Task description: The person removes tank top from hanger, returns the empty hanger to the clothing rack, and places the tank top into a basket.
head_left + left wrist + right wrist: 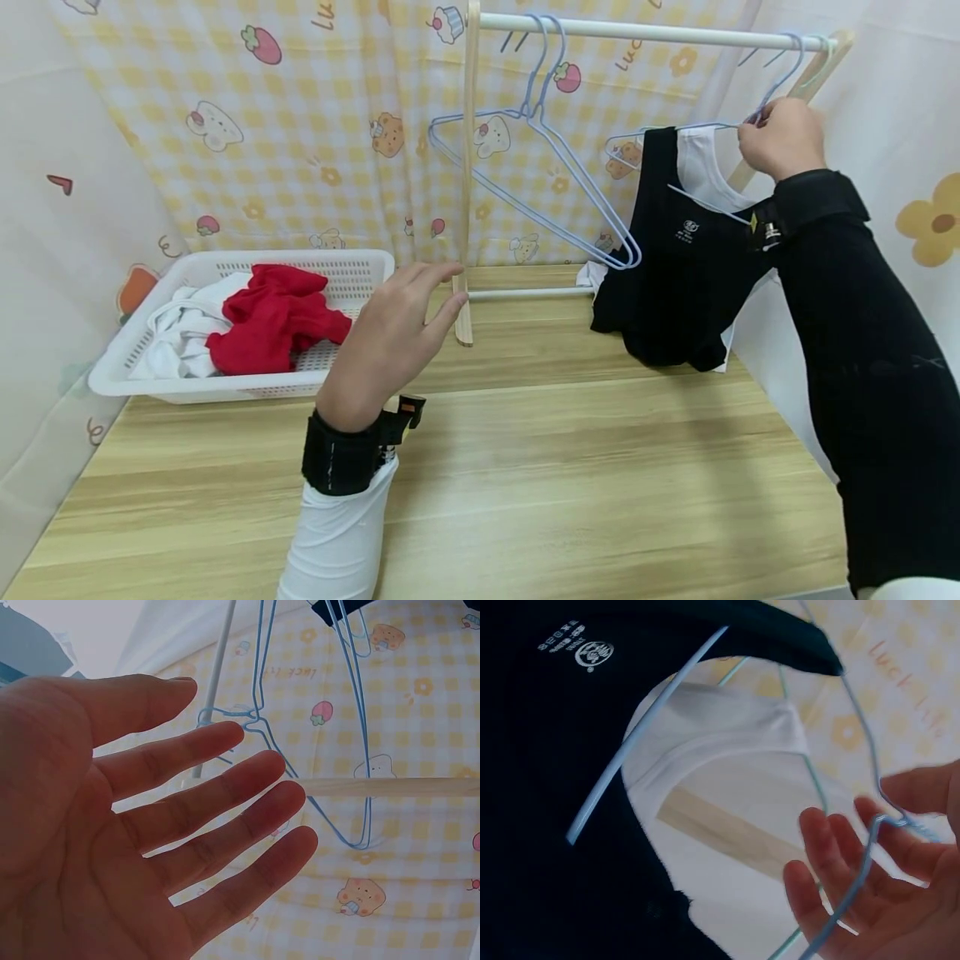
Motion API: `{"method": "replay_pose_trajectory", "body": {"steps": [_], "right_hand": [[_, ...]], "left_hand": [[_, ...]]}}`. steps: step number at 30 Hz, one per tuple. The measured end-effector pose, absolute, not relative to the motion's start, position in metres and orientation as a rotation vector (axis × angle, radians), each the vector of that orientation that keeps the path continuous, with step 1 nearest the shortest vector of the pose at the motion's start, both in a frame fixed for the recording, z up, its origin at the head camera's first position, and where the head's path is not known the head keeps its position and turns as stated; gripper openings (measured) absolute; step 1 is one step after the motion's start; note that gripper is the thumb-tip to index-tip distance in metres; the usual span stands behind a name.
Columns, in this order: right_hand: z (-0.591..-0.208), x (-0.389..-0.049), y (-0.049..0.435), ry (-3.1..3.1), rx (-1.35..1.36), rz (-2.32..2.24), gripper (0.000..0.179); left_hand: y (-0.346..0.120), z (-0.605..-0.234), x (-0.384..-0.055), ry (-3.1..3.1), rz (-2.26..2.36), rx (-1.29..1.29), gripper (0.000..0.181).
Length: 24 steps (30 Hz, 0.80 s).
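My right hand (783, 140) is at the neck of a blue wire hanger (867, 735), thumb and fingers pinching around it below the rail. On that hanger hangs a black tank top (690, 283) with a small white print. The hanger's lower bar shows in front of the top's chest. Behind it hangs a white garment (701, 162). My left hand (393, 333) is raised over the table with its fingers extended, holding nothing. In the left wrist view, two bare blue hangers (259, 720) appear beyond its fingertips.
The clothes rack has a white rail (645, 32) and a wooden post (471, 167) near my left hand. On the left of the wooden table (525, 492), a white basket (225, 385) holds a red garment (277, 317) and white cloth (180, 333). Patterned curtain hangs behind.
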State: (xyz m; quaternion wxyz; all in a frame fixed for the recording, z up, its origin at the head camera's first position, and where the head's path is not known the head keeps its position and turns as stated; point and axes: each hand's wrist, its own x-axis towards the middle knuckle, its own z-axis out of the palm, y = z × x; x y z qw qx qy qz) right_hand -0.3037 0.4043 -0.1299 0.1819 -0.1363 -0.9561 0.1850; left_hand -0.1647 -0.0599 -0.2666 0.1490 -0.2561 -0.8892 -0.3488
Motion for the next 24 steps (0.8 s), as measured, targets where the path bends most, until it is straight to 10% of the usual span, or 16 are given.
{"method": "replay_pose_trajectory", "body": {"steps": [24], "right_hand": [[-0.095, -0.248, 0.389, -2.523, -0.176, 1.032, 0.019]], "left_hand": [[-0.061, -0.267, -0.164, -2.542, -0.986, -0.748, 0.041]]}}
